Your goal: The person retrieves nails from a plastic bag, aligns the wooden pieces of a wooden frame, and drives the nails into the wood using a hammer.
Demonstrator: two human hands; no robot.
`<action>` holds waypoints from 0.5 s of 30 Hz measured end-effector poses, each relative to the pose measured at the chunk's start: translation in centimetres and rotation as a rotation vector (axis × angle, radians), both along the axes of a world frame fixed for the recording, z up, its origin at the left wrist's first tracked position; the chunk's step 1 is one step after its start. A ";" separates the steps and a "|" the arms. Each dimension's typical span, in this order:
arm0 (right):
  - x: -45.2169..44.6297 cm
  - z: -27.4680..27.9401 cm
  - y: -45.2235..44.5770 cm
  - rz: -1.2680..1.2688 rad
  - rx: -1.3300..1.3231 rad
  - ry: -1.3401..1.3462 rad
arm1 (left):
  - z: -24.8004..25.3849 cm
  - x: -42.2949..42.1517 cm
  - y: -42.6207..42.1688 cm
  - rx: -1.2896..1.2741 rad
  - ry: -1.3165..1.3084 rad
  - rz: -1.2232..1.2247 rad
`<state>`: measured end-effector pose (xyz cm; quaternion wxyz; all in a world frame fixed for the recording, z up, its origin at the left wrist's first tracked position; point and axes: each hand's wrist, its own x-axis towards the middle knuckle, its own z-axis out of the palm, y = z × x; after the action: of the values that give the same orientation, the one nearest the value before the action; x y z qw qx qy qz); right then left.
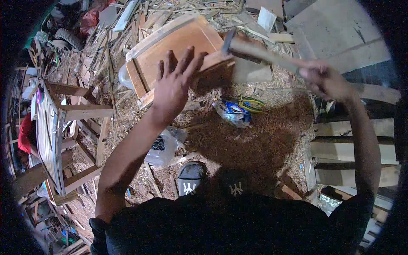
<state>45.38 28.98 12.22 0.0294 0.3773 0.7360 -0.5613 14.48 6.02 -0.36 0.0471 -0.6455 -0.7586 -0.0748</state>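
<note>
My right hand (325,80) is wrapped round the wooden handle of a hammer (265,53), slightly blurred. The hammer's dark head is at the near right corner of a wooden frame with an orange-brown panel (187,40). Fingers spread, my left hand (174,80) rests at the near edge of that frame. Below the frame, a blue and white plastic packet (235,112) lies on the sawdust beside a yellow-green tool (251,104). A clear plastic bag (162,148) with small dark items sits nearer, below my left hand.
A wooden frame structure (70,112) stands at the left. Pale wooden boards (355,151) lie at the right, and a large flat panel (335,32) is at the upper right. Wood scraps (148,12) cover the ground behind. Two dark shoes (192,177) show below.
</note>
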 end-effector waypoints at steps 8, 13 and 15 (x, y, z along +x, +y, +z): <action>-0.8 0.1 2.4 -0.031 0.018 0.132 | -0.2 -0.1 -0.2 -0.040 0.022 -0.018; -0.5 -0.1 2.3 0.064 0.045 -0.011 | -0.2 -0.1 -0.3 -0.030 -0.024 -0.010; -0.5 -0.1 3.1 -0.090 0.045 -0.190 | 0.1 0.3 -0.4 -0.037 -0.015 -0.013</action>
<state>44.87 32.09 12.07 0.0656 0.4620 0.7247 -0.5070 14.79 5.67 -0.24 0.0292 -0.6506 -0.7560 -0.0659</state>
